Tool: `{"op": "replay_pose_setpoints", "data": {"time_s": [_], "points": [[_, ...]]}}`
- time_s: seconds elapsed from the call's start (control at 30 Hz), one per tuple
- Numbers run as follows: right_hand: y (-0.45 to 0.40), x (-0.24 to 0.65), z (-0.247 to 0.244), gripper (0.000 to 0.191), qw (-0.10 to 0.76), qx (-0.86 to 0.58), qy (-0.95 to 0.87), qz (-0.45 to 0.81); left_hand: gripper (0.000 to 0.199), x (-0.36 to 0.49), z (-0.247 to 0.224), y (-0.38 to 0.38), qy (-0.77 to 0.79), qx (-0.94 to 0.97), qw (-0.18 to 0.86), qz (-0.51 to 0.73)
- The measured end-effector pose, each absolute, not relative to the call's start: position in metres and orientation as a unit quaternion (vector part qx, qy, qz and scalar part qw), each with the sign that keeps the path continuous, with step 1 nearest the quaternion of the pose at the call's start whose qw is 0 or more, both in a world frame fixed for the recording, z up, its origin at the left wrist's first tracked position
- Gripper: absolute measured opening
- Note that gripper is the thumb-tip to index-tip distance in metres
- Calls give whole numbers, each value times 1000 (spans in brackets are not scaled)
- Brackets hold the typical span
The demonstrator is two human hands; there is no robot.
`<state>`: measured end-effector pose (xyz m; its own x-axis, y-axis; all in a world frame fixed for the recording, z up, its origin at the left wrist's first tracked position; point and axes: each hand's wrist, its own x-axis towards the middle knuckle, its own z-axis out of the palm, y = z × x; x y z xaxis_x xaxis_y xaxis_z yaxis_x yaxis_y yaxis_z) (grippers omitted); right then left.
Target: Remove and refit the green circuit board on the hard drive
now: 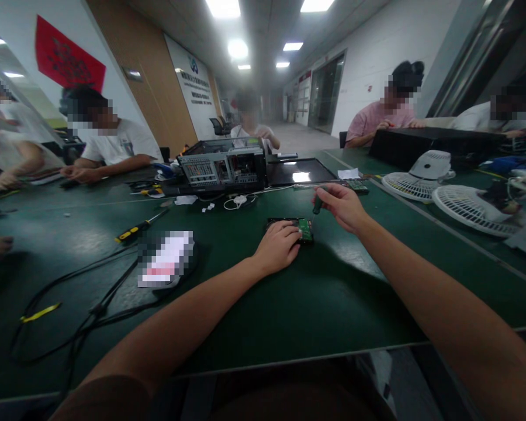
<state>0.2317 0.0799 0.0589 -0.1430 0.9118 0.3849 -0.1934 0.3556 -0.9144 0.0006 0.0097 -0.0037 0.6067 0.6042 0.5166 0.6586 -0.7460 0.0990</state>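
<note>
A hard drive (305, 230) with a green circuit board lies on the green table in front of me. My left hand (279, 242) lies across it, fingers over its top and thumb by the near edge, covering much of it. Above the drive's right end, my right hand (339, 206) is closed around the dark green handle of a screwdriver (317, 204). Its thin shaft points down toward the board's right edge; whether the tip touches a screw is too small to tell.
An opened computer case (221, 169) stands beyond the drive, beside a dark flat panel (300, 171). White fan parts (414, 184) lie right. A yellow-black screwdriver (134, 231), a blurred-out item (166, 260) and black cables (100, 310) lie left. Several people sit around the table.
</note>
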Motion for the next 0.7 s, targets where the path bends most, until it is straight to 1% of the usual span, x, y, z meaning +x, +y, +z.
{"op": "replay_pose_setpoints", "data": {"time_s": [0.13,0.7], "points": [[79,232,59,35,584,-296,-586,476,33,1,-5,11,-352,-894,50,-271],[80,230,57,40,566,-303,-614,460,32,1,-4,10,-348,-895,51,-273]]}}
